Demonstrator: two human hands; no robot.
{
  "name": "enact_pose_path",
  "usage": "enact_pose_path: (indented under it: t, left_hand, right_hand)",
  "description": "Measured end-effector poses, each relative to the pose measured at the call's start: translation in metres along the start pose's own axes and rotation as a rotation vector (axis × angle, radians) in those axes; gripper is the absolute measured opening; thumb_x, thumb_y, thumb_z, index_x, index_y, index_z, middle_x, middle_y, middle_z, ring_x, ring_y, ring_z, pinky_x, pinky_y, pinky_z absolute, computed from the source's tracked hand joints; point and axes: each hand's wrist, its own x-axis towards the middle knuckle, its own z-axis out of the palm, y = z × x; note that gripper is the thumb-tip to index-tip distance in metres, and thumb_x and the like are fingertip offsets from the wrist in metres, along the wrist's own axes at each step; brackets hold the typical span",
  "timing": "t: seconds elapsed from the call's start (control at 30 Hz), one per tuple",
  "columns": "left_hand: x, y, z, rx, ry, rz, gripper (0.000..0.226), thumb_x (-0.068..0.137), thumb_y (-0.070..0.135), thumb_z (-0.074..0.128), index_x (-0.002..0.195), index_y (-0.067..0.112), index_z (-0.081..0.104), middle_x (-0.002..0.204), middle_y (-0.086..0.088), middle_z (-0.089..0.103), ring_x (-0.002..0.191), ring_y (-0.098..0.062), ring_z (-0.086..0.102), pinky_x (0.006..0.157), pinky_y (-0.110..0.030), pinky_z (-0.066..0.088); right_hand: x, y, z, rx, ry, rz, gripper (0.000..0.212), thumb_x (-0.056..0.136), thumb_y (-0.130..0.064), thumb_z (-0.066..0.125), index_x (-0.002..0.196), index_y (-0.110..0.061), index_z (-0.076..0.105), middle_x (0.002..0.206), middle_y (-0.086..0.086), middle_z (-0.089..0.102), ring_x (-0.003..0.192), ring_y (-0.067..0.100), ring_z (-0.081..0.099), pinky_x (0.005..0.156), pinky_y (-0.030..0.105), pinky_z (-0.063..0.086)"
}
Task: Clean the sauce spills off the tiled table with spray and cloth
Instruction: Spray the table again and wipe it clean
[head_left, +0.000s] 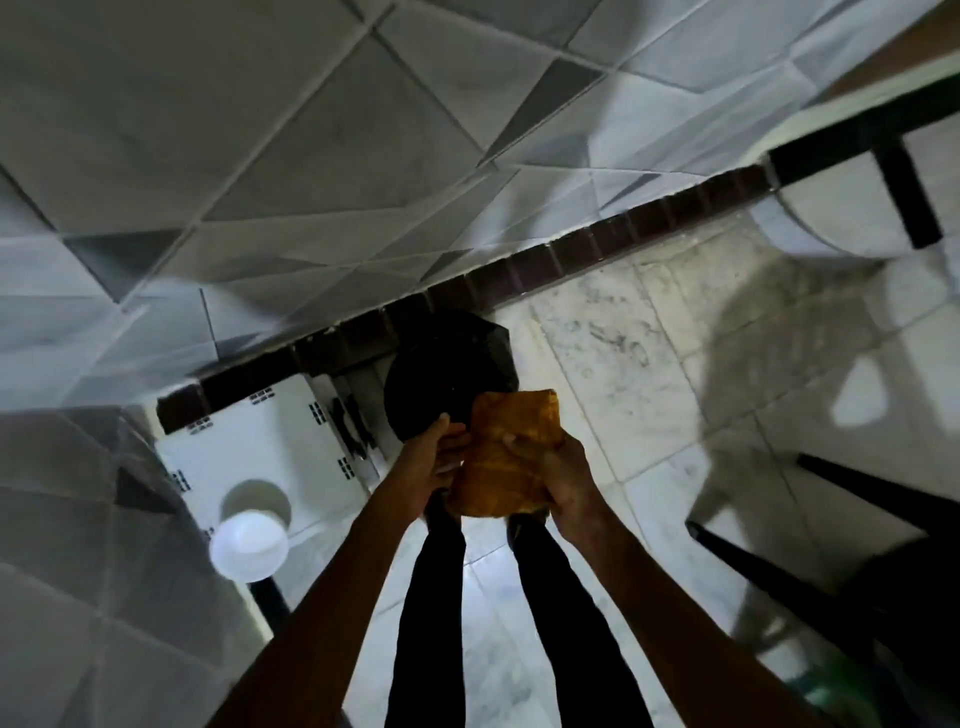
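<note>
Above pale marble floor (623, 395) beside tiled wall (311, 156), orange cloth (511, 457) held folded between both hands, left hand (434, 467) gripping left edge, right hand (569, 486) clasping right side, black bin (441, 379) just beyond, white bowl (249, 543) at left.

Domestic eating area, seemingly; geometric tiled wall (311, 130); marble floor (623, 374); black-bagged bin (441, 374); white bowl (248, 545).
</note>
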Motion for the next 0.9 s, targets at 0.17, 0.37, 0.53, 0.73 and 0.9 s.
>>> enact_pose_path:
  t: [0.17,0.37,0.53,0.73,0.9]
  left_hand:
    - [-0.153,0.027,0.049,0.245,-0.242,0.024,0.062,0.082,0.068,0.061,0.128,0.028,0.063,0.123,-0.002,0.069,0.116,-0.025,0.064,0.102,-0.05,0.048]
    - [-0.285,0.005,0.141,0.604,-0.343,0.17,0.051,0.085,0.048,0.068,0.123,0.013,0.065,0.111,-0.009,0.072,0.099,-0.028,0.069,0.085,-0.043,0.057]
    - [-0.366,-0.072,0.22,0.833,-0.46,0.323,0.028,0.093,0.031,0.064,0.11,0.009,0.069,0.094,-0.007,0.071,0.076,-0.019,0.069,0.06,-0.025,0.054]
    - [-0.441,-0.24,0.298,1.053,-0.647,0.345,0.018,0.094,0.019,0.064,0.101,0.003,0.068,0.083,-0.003,0.072,0.066,-0.012,0.068,0.056,-0.023,0.053]
    - [-0.488,-0.381,0.343,1.211,-0.793,0.325,0.016,0.092,0.025,0.067,0.1,0.012,0.072,0.093,-0.005,0.076,0.078,-0.017,0.07,0.062,-0.026,0.055]
  right_hand:
    - [-0.157,-0.029,-0.056,0.253,-0.098,-0.059,0.033,0.085,0.004,0.071,0.117,0.003,0.068,0.108,0.024,0.074,0.087,0.032,0.075,0.071,0.04,0.063]
    - [-0.289,0.008,-0.14,0.366,0.048,-0.19,0.043,0.079,-0.02,0.083,0.117,-0.007,0.069,0.11,0.017,0.075,0.102,0.038,0.072,0.097,0.061,0.053]
    - [-0.381,0.086,-0.211,0.424,0.259,-0.3,0.045,0.077,-0.033,0.083,0.117,-0.018,0.069,0.106,0.006,0.077,0.099,0.028,0.074,0.087,0.052,0.06]
    - [-0.479,0.249,-0.289,0.585,0.538,-0.324,0.044,0.078,-0.031,0.085,0.116,-0.019,0.067,0.104,0.002,0.077,0.095,0.021,0.075,0.083,0.043,0.062]
    - [-0.563,0.372,-0.332,0.791,0.721,-0.274,0.038,0.08,-0.029,0.084,0.111,-0.022,0.065,0.104,0.0,0.075,0.091,0.017,0.074,0.074,0.032,0.062]
